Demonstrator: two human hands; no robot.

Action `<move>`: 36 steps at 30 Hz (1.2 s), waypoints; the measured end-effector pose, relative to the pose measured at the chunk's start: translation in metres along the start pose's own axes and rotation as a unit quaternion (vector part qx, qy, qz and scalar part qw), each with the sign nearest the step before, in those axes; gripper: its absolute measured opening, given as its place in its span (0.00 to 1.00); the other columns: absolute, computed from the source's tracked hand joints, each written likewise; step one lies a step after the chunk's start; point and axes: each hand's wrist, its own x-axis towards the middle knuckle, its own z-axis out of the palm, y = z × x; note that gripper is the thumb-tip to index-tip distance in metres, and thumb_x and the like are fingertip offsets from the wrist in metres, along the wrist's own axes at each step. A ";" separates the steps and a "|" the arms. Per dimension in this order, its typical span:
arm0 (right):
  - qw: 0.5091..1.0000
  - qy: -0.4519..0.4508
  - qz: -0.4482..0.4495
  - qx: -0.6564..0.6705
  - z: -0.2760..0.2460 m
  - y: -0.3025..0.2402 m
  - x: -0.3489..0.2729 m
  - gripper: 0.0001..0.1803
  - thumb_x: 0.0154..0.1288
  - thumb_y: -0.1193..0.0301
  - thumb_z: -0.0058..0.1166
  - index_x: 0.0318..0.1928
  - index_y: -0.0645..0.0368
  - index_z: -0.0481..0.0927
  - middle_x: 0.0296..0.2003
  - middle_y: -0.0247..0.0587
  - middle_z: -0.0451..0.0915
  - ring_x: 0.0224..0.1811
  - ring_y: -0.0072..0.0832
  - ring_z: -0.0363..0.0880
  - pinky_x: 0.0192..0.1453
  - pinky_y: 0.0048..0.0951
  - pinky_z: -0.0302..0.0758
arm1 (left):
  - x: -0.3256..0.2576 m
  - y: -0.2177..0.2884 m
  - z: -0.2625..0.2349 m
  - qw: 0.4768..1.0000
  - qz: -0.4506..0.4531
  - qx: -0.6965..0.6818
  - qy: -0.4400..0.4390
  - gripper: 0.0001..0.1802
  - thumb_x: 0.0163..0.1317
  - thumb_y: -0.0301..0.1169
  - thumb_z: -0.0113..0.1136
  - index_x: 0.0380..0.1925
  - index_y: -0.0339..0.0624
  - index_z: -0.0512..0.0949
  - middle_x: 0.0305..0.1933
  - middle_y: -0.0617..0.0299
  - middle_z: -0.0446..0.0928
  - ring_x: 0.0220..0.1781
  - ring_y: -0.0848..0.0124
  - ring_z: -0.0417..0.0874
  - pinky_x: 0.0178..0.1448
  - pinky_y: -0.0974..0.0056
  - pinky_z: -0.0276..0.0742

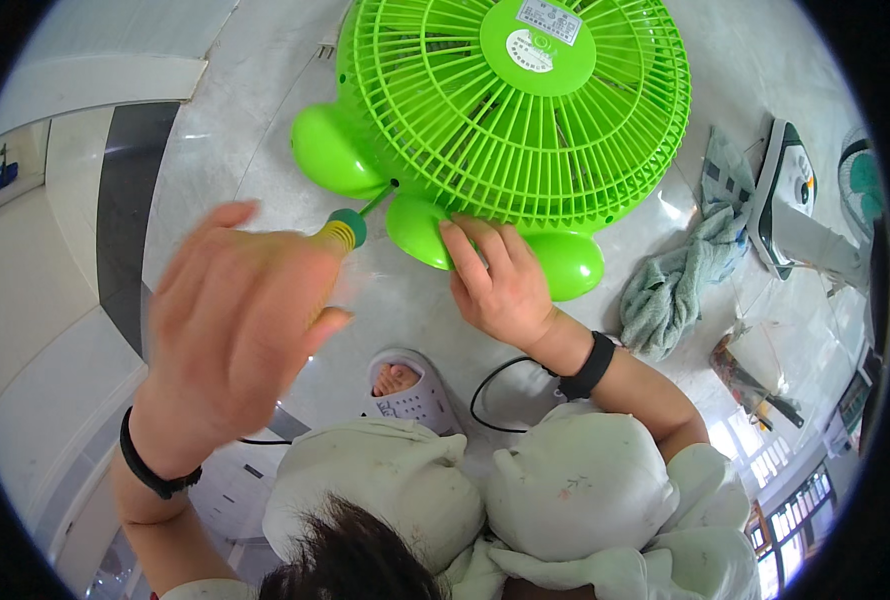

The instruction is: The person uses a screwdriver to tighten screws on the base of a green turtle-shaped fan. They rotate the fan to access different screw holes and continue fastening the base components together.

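Screwdriver (pixel 347 230) in curled left hand (pixel 240 325), right hand (pixel 510 285) draped on green fan (pixel 550 85)

A crumpled cloth (pixel 677 285) — grey-green — lies on tiles (pixel 233 150).

The wide head view looks down from nearby.

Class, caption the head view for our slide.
Left hand holds a screwdriver to a green fan; right hand rests on it.
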 end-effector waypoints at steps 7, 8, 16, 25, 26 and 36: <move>1.000 0.006 0.000 -0.005 -0.003 -0.002 0.000 0.29 0.50 0.77 0.55 0.58 0.61 0.73 0.50 0.45 0.74 0.39 0.37 0.73 0.42 0.35 0.77 | 0.011 0.004 -0.016 0.999 0.010 0.027 -0.016 0.35 0.44 0.26 0.73 0.54 0.35 0.68 0.53 0.45 0.75 0.47 0.47 0.80 0.57 0.48 0.75; 1.000 0.000 0.004 -0.009 -0.004 -0.002 0.001 0.29 0.50 0.77 0.55 0.58 0.61 0.73 0.50 0.45 0.74 0.39 0.37 0.73 0.42 0.35 0.77 | 0.012 0.003 -0.015 0.999 0.012 0.039 -0.008 0.35 0.42 0.26 0.73 0.54 0.34 0.70 0.53 0.45 0.74 0.48 0.47 0.80 0.55 0.49 0.75; 1.000 0.003 0.001 -0.007 -0.002 -0.002 0.000 0.29 0.50 0.76 0.55 0.58 0.61 0.73 0.50 0.45 0.74 0.39 0.37 0.74 0.42 0.34 0.77 | 0.011 0.010 -0.016 1.000 -0.014 -0.005 -0.012 0.37 0.43 0.27 0.74 0.56 0.37 0.68 0.46 0.49 0.79 0.49 0.48 0.82 0.68 0.46 0.67; 1.000 0.015 0.000 -0.004 -0.002 -0.003 0.001 0.29 0.51 0.77 0.55 0.58 0.61 0.73 0.50 0.45 0.74 0.39 0.37 0.73 0.41 0.34 0.77 | 0.011 0.006 -0.014 0.999 0.029 0.029 -0.008 0.36 0.50 0.31 0.73 0.58 0.33 0.67 0.43 0.48 0.78 0.49 0.54 0.82 0.62 0.52 0.74; 1.000 0.015 0.001 -0.003 0.000 -0.002 0.003 0.29 0.51 0.77 0.55 0.58 0.61 0.73 0.50 0.45 0.74 0.39 0.37 0.73 0.41 0.34 0.77 | 0.012 0.005 -0.013 0.999 0.031 0.022 -0.008 0.38 0.50 0.30 0.73 0.60 0.33 0.67 0.43 0.48 0.78 0.49 0.54 0.82 0.61 0.53 0.75; 1.000 0.019 -0.002 -0.007 0.000 -0.002 0.002 0.29 0.51 0.77 0.56 0.58 0.61 0.73 0.49 0.45 0.74 0.38 0.36 0.73 0.40 0.34 0.77 | 0.014 0.013 -0.016 0.999 -0.015 0.047 0.011 0.43 0.45 0.28 0.74 0.62 0.35 0.64 0.52 0.45 0.75 0.52 0.49 0.78 0.56 0.53 0.74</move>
